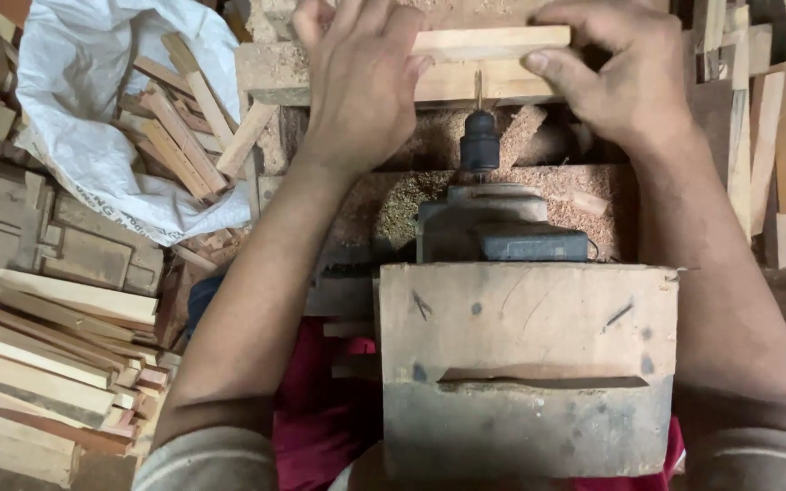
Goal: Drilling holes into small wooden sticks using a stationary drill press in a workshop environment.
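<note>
Both hands up at twelve o'clock of the view, pressing one pale wooden strip [488, 41] flat against a second strip just below it. Left hand [361, 77] closed over the strip's left end, fingers curled over the far edge, palm down. Right hand [616, 68] clamped on the right end, thumb along the near edge, fingers wrapped over the top. Between them, a thin drill bit [478, 89] pointing toward twelve o'clock, tip touching the wood or already inside it (too small to tell which), held in a dark chuck [479, 141] on a grey motor housing [493, 223]. Sawdust [393, 205] heaped round the machine. A worn wooden box [529, 364] at six o'clock, covering the near part of the machine.

Judged from this: best done by keeping pressure equal on both ends, feeding straight onto the bit without twisting, and holding fingertips well clear of the bit's line. Slow, steady push likely kinder to thin stock; splitting near the hole the main risk.

At nine o'clock, a stack of cut slats [38, 364]; at ten o'clock, a white sack [93, 100] holding offcuts [184, 127]. More upright boards [766, 136] at three o'clock.
</note>
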